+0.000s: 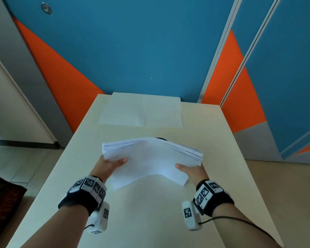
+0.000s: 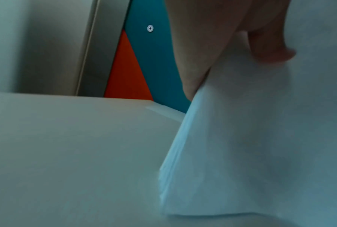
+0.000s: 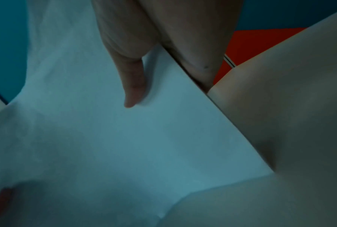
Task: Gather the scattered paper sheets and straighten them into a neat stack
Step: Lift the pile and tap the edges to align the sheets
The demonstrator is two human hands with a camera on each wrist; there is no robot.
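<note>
both hands gripping a bowed paper stack (image 1: 150,158)
left hand (image 1: 108,164) and right hand (image 1: 191,170) pinch its side edges above the table (image 1: 150,212), thumbs on top

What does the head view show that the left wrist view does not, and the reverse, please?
Only the head view shows both hands, the left hand and the right hand, each gripping one side of the bowed bundle of white paper sheets, plus the wrist bands with black-and-white markers.

Only the left wrist view shows the bundle's layered left edge close up, with its lower corner meeting the cream tabletop.

Both show the bundle, the tabletop, the flat white paper at the table's far end and the blue and orange wall panels.
</note>
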